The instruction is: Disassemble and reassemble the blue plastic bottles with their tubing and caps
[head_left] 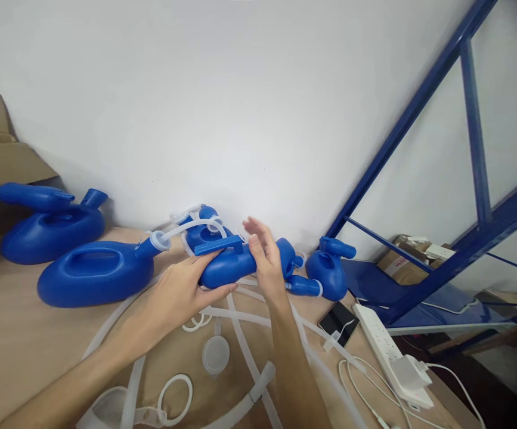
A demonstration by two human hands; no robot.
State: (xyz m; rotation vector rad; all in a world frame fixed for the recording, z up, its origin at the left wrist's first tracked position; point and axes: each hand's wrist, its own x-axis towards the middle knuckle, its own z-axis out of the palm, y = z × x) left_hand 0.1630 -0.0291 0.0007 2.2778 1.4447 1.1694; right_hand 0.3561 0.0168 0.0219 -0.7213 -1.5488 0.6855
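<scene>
Over the table, my left hand [186,277] grips a blue plastic urinal bottle [225,268] by its left end, thumb along the near side. The bottle lies on its side with its handle [217,244] uppermost. My right hand [265,256] is at the bottle's right part, fingers stretched upward and thumb apart; its palm appears to touch the bottle. Left of my hands lies another blue urinal bottle [97,274], a clear tube [195,224] running from its white-rimmed mouth. Below my hands are a translucent round cap [216,355] and a white ring [175,398].
More blue bottles stand at the far left [52,229], behind my hands [207,217], and at right [327,274]. Translucent tubes [244,339] cross the table. A phone [339,323], power strip [387,351], cardboard box [8,143] and blue metal rack [401,113] surround the work area.
</scene>
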